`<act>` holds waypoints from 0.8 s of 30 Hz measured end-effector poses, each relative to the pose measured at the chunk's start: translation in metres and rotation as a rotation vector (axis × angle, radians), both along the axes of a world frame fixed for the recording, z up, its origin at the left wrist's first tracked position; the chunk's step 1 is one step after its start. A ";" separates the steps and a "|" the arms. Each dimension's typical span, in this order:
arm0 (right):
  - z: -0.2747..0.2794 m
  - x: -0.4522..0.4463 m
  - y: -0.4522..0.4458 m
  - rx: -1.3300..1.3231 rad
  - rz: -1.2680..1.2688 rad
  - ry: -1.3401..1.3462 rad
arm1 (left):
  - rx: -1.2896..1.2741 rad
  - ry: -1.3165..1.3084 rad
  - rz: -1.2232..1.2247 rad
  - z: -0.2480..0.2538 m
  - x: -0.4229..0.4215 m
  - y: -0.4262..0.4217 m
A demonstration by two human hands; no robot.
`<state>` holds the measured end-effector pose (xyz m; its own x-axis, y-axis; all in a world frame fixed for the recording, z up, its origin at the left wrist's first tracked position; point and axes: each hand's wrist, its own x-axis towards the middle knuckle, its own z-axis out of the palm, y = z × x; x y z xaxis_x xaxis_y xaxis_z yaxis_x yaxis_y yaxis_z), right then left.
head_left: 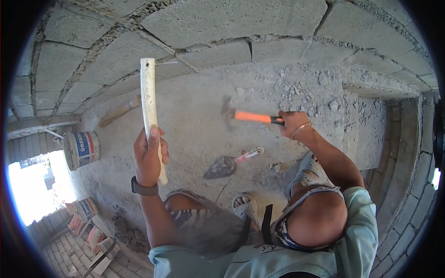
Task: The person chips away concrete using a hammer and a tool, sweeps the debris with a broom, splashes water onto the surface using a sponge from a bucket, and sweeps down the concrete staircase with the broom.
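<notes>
My left hand (150, 153) is wrapped round a pale, whitish handle-like stick (148, 97) with a small hole near its top. It is held upright, and its lower end pokes out below my fist. A hammer (252, 116) with an orange and black handle is gripped in my right hand (293, 124). Its head, at the left end, is smeared by motion over the concrete floor. Below the hammer, a pointed trowel (221, 167) with a red and white handle lies on the floor between my hands, touched by neither.
Rubble (320, 92) is scattered along the block wall (222, 23). A straw brush (119, 111) lies at the left, near a labelled bucket (82, 149). Another bucket (86, 207) stands lower left by several bags. A recessed ledge (380, 90) edges the right side. My sandalled feet are close below.
</notes>
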<state>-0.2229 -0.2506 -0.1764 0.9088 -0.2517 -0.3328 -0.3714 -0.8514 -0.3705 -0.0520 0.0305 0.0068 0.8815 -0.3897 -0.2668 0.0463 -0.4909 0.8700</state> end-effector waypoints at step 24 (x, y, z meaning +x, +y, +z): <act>-0.045 0.059 -0.016 -0.053 -0.256 0.186 | -0.015 -0.068 0.032 0.010 -0.002 0.010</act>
